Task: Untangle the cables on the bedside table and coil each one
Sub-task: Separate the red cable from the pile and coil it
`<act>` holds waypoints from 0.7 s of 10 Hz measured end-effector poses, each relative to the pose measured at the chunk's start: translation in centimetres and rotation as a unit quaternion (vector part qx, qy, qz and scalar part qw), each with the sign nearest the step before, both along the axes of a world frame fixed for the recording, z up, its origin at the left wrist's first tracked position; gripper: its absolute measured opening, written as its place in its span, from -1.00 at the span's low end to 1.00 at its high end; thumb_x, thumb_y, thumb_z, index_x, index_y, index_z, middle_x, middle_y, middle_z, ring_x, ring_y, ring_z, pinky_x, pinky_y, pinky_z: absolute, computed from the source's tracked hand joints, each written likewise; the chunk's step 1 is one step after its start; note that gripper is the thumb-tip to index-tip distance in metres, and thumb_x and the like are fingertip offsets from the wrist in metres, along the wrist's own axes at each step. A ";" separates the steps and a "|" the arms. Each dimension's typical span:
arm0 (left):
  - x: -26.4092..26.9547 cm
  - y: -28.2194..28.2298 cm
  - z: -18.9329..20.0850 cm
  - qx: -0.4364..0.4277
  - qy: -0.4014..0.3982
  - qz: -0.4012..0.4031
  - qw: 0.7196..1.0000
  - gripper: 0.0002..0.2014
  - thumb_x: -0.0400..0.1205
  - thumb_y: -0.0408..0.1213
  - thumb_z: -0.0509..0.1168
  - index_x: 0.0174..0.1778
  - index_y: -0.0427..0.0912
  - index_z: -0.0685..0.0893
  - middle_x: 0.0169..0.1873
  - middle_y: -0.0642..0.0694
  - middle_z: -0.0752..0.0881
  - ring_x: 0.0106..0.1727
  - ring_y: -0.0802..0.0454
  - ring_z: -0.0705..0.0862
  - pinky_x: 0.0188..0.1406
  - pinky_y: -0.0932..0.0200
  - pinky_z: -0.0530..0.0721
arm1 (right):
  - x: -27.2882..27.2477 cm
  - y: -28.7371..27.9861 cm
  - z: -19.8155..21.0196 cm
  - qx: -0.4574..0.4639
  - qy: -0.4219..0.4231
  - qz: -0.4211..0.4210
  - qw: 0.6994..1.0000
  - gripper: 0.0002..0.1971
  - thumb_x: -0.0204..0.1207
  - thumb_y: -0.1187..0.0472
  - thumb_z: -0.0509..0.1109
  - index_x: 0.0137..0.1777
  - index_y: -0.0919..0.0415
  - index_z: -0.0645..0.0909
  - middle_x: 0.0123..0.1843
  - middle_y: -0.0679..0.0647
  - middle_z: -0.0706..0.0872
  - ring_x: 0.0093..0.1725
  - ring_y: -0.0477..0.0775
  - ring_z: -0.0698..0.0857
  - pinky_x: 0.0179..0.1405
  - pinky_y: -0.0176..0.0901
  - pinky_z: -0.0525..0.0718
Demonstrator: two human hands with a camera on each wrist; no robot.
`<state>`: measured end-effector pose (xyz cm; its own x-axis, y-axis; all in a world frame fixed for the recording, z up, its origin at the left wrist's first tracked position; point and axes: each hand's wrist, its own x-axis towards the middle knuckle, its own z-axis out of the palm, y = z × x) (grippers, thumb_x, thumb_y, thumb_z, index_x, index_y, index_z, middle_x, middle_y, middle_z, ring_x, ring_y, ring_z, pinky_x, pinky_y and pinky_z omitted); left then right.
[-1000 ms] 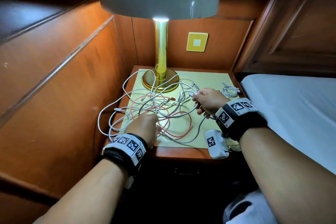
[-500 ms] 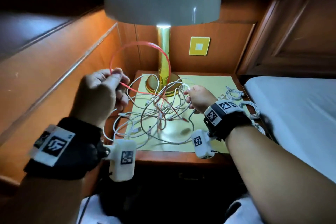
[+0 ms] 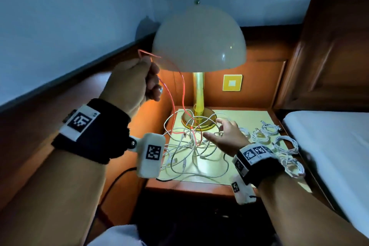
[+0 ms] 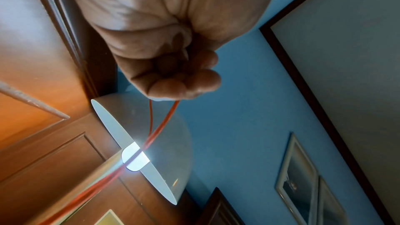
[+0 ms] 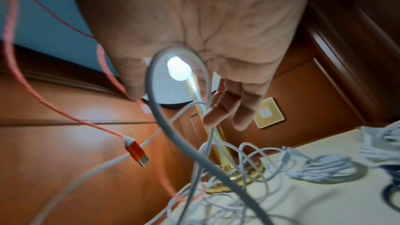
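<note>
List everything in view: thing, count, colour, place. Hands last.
red cable: one, red, lifted from the tangle beside the lamp
tangled cables: several, white, heaped on the table's left half
coiled cables: about five bundles, white, table's right side
lamp: one, white shade, gold stem, lit, rear of table
bedside table: one, wood, yellow mat on top
mattress: one, white, right
left hand: raised, grips red cable
right hand: open, over the tangle

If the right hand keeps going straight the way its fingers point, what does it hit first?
Probably the raised loops of the white cables just ahead of the right hand, then the lamp base behind them. Depth is unclear.
</note>
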<state>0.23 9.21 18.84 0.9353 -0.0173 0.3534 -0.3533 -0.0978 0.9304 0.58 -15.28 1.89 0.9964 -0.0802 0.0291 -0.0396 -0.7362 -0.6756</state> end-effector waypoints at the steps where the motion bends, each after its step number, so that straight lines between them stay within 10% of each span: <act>1: -1.8 -1.2 3.3 -0.046 0.010 0.002 0.999 -0.63 0.82 -0.20 0.07 -0.31 -0.17 0.53 -0.68 0.00 0.40 -0.63 0.00 0.44 -0.50 0.18 0.53 | -0.9 1.7 1.8 -0.018 -0.006 0.058 0.998 0.02 0.39 -0.40 0.46 0.71 0.12 0.18 0.51 0.13 0.48 0.41 0.07 0.53 0.46 -0.01 0.52; 5: -8.5 -1.2 17.0 -0.010 -0.087 -0.023 0.996 -0.64 0.84 -0.23 0.02 -0.28 -0.19 0.46 -0.60 -0.09 0.36 -0.56 -0.02 0.46 -0.46 0.20 0.53 | -1.6 3.4 10.5 -0.105 -0.007 0.101 0.989 0.30 0.30 -0.41 0.52 0.77 0.10 -0.26 0.78 0.14 0.08 0.73 0.18 0.18 0.69 0.01 0.22; 6: -10.5 -1.6 18.8 0.029 -0.108 -0.064 0.992 -0.63 0.85 -0.19 0.02 -0.26 -0.19 0.48 -0.62 -0.05 0.39 -0.53 -0.03 0.48 -0.44 0.19 0.56 | -2.6 4.2 13.2 -0.046 -0.061 0.137 0.988 0.20 0.37 -0.32 0.53 0.78 0.11 -0.15 0.75 0.15 0.21 0.70 0.17 0.26 0.65 0.07 0.30; 7: -12.1 -1.5 20.0 0.033 -0.128 -0.068 0.989 -0.63 0.85 -0.20 0.02 -0.27 -0.18 0.48 -0.63 -0.04 0.41 -0.53 -0.04 0.49 -0.45 0.15 0.58 | -4.1 4.8 15.4 0.005 -0.124 0.125 0.984 -0.46 0.64 0.03 0.43 0.57 0.14 0.45 0.23 0.10 0.75 0.20 0.05 0.73 0.16 -0.19 0.64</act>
